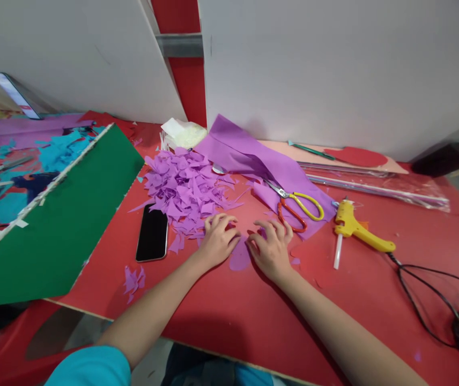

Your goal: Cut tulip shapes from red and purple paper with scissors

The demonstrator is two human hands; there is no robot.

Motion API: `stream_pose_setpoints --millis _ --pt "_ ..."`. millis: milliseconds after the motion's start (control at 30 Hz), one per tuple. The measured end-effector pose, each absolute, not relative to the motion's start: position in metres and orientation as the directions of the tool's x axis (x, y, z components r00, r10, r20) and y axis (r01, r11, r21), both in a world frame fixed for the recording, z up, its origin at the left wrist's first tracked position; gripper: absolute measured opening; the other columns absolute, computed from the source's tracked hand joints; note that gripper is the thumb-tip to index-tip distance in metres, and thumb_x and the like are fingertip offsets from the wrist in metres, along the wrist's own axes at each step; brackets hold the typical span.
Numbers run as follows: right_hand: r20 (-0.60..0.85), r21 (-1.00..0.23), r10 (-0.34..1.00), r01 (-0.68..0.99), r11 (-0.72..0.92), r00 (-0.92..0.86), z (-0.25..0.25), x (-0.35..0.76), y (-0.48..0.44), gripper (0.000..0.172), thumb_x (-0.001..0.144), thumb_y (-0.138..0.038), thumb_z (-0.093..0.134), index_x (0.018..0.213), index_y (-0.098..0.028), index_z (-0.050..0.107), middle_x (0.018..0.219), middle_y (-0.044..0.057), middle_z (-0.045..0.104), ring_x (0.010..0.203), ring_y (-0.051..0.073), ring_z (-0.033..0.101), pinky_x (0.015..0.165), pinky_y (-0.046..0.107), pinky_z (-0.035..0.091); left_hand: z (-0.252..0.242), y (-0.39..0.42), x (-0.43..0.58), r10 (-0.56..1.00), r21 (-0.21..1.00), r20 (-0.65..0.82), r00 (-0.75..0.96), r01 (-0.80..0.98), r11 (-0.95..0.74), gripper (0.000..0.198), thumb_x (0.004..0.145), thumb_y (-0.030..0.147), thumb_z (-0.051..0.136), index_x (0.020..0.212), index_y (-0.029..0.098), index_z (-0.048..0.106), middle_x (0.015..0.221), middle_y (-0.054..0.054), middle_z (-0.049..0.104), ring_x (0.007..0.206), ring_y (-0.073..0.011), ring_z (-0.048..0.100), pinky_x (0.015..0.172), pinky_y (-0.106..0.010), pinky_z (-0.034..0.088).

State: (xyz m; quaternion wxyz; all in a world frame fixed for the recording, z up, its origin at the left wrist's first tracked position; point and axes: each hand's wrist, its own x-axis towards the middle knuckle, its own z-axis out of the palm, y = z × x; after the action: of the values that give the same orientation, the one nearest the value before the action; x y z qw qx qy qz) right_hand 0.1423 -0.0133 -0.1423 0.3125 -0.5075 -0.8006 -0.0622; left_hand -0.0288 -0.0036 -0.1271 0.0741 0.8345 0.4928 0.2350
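Observation:
A small rounded piece of purple paper (239, 256) lies on the red table between my hands. My left hand (220, 239) is at its left edge, fingers curled and thumb and fingertips closed on the edge. At the opposite edge my right hand (270, 245) does the same, with a bit of purple showing under its bent fingers. Beyond my left hand is a heap of cut purple paper scraps (187, 185). Scissors (294, 203) with one yellow and one red handle rest on a purple sheet (249, 150) beyond my right hand.
A yellow glue gun (352, 225) with its black cord (422, 279) sits at the right. A black-screened phone (152, 234) lies left of my hands. A green board (72, 209) juts over the table's left part. Red paper pieces (313, 262) and a pencil (312, 150) lie right.

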Motion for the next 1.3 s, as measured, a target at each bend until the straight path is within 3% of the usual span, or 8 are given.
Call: stream_pose_setpoints --millis 1300 --pt "0.512 -0.257 0.782 0.805 0.535 -0.356 -0.1498 0.1414 -0.0075 0.011 0.085 -0.018 0.057 0.080 -0.021 0.066 0.105 0.006 0.065 0.103 0.025 0.047 0.102 0.053 0.019 -0.1270 -0.0028 -0.0280 0.890 0.397 0.219 0.401 0.796 -0.457 0.014 0.087 0.025 0.054 0.084 0.018 0.066 0.110 -0.009 0.058 0.109 -0.0266 0.044 0.089 -0.046 0.030"
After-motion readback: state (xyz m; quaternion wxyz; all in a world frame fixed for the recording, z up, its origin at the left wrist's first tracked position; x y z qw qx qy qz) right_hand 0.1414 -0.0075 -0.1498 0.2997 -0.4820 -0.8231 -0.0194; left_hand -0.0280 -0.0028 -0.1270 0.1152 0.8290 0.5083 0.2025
